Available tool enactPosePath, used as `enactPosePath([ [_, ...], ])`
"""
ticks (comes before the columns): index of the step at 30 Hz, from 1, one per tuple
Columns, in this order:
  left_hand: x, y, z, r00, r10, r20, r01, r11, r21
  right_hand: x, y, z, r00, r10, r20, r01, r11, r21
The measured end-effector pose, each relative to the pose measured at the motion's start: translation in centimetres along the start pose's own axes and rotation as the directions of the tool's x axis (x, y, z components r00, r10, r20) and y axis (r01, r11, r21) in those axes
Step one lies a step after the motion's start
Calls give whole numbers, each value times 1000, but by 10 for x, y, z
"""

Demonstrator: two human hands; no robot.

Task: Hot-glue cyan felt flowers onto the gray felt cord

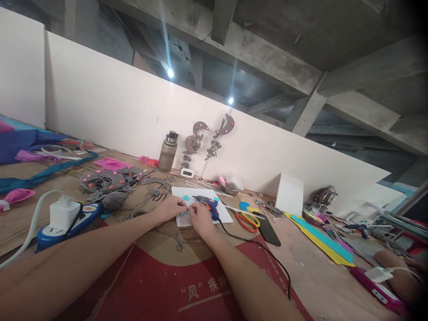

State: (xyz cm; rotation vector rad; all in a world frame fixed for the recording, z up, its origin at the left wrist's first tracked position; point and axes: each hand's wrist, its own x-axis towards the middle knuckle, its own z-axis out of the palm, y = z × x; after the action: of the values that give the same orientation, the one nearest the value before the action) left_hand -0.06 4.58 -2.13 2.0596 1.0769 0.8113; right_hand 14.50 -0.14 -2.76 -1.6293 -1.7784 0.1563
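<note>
My left hand (172,208) and my right hand (199,218) meet over a white sheet (226,216), thumbs and fingertips pinched close together. Whatever lies between the fingertips is too small to make out. Bits of teal show just under them, and a teal flower-like cutout (186,198) lies on the sheet behind my left hand. A dark blue glue gun (211,207) rests on the sheet right beside my right hand, its black cord running off toward the lower right. Strands of grey yarn (179,242) lie in front of the sheet.
Orange-handled scissors (246,222) and a black phone (269,229) lie to the right. At the left are a blue power strip (93,213) and grey felt shapes with pink dots (112,180). A bottle (167,153) stands by the white board. Another person's arm (397,263) shows far right.
</note>
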Motion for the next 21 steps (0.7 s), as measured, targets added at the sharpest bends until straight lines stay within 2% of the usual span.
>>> enactPosePath([
  [15, 1, -3, 0, 1000, 29, -7, -29, 1000, -9, 0, -2, -1, 1000, -3, 5, 4, 999, -41],
  [21, -4, 6, -2, 1000, 10, -6, -10, 1000, -14, 0, -2, -2, 1000, -13, 11, 14, 999, -40],
])
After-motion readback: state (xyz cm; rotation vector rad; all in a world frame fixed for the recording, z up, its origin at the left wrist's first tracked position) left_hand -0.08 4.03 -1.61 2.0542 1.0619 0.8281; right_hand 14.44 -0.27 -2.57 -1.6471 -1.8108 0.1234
